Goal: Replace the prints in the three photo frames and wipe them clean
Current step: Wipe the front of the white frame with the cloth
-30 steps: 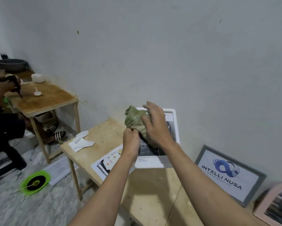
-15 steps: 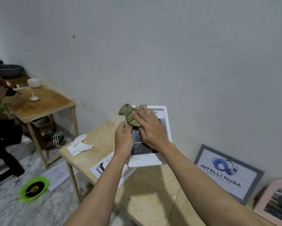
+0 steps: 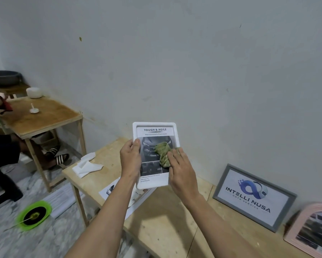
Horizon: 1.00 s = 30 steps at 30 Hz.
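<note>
I hold a white photo frame (image 3: 153, 125) upright above the wooden table (image 3: 167, 226); its print reads "TOUGH & AGILE" over a dark car picture. My left hand (image 3: 130, 158) grips the frame's left edge, thumb on the front. My right hand (image 3: 181, 169) presses a crumpled green cloth (image 3: 163, 152) against the glass with fairly straight fingers. A grey frame (image 3: 254, 197) with a blue logo print leans on the wall at the right. A pink frame (image 3: 312, 229) leans at the far right, partly cut off.
Loose printed sheets (image 3: 110, 189) lie on the table under my left arm. White tissues (image 3: 85, 164) sit at the table's left end. A second wooden table (image 3: 44, 118) stands further left, with another person's arm and legs by it. A green plate (image 3: 33, 215) lies on the floor.
The frame has been raised and turned more upright toward me. The cloth, with my right hand, moved from the frame's top left corner down to the middle right of the glass.
</note>
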Tool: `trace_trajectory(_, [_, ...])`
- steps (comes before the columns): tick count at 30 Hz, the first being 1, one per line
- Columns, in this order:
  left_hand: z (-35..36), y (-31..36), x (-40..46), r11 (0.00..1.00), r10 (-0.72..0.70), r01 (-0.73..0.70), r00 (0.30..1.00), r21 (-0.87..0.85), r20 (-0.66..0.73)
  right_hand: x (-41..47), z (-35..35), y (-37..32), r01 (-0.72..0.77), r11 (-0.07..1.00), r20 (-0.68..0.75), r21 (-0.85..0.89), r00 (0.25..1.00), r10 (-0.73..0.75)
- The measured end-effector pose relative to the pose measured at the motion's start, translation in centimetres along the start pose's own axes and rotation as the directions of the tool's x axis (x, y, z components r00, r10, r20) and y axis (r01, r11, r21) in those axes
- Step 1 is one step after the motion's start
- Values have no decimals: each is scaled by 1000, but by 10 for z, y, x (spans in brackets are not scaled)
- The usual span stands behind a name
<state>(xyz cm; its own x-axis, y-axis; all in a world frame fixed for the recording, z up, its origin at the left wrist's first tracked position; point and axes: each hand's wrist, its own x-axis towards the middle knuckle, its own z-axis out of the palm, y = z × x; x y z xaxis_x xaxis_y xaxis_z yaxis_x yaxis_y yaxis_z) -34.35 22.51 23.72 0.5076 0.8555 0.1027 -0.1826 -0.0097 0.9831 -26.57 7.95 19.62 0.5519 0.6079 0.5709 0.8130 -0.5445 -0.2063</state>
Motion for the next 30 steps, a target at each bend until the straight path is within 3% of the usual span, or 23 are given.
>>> trace_trajectory(3, [-3, 5, 11, 999, -34, 34, 998, -6, -44, -31, 5, -4, 15, 999, 76, 34, 997, -17])
trace_trajectory(6, [-6, 7, 23, 996, 0, -2, 1000, 91, 28, -37, -15, -6, -110, 956, 251, 272, 967, 40])
trace_trajectory(8, [-8, 5, 25, 994, 3, -11, 998, 113, 68, -13, -39, -8, -319, 813, 292, 487, 937, 192])
trace_trajectory(9, [-8, 5, 24, 994, -1, -8, 996, 107, 86, 4, -51, -9, -355, 732, 233, 582, 935, 268])
trace_trajectory(11, [-1, 7, 19, 997, 2, -13, 988, 72, 157, 44, -67, -7, -241, 759, 3, 605, 954, 300])
trace_trajectory(13, [13, 12, 10, 999, 31, -40, 968, 29, 249, 82, -72, -11, -99, 886, -117, 453, 979, 169])
trace_trajectory(16, [32, 32, -1, 980, 70, -26, 974, -198, 217, 106, -60, -24, 180, 972, -96, 148, 981, -167])
trace_trajectory(18, [33, 47, 3, 930, 14, 47, 987, -365, 162, 98, -49, -36, 283, 946, -66, 157, 959, -276])
trace_trajectory(21, [22, 51, 15, 811, -122, 272, 945, -519, 304, 82, -40, -44, 256, 918, 34, 302, 960, -279])
trace_trajectory(24, [12, 43, 23, 931, -114, 207, 947, -299, 302, 68, -37, -35, 207, 868, 177, 452, 933, -314])
trace_trajectory(27, [9, 32, 30, 965, -158, 203, 956, -168, 247, 55, -41, -26, 178, 830, 313, 529, 868, -386])
trace_trajectory(30, [8, 26, 38, 991, -124, 130, 975, -23, 185, 34, -46, -25, 61, 832, 447, 551, 820, -357])
